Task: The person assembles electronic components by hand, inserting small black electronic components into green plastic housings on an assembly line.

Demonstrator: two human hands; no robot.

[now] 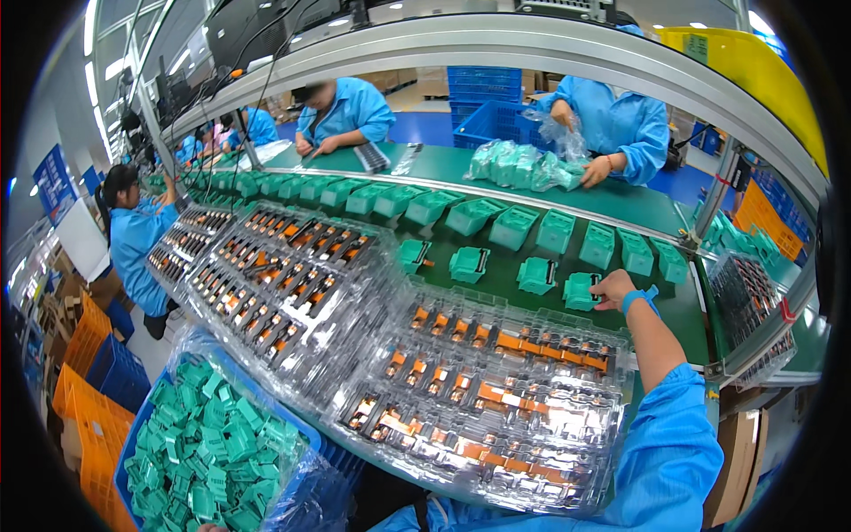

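Observation:
My right hand (pixel 613 289) reaches over the trays to the green belt, its thumb and fingers closed on the right edge of a small green plastic housing (pixel 581 291). This housing is the rightmost of a short row; to its left are more green housings (pixel 536 276), (pixel 468 264) with dark parts in them. Nearest my arm lies a clear plastic tray (pixel 567 417) of orange and metal components. At the lower edge, by a blue bin (pixel 306 424) of loose green housings (pixel 208 434), only a sliver of skin shows, seemingly my left hand (pixel 213 528); its fingers are hidden.
A row of larger green housings (pixel 514 228) runs along the belt's far side. More component trays (pixel 275 284) are stacked to the left. A metal frame bar (pixel 496 40) crosses above. Opposite, a co-worker (pixel 612 124) handles bagged green parts (pixel 523 166). Other people sit farther left.

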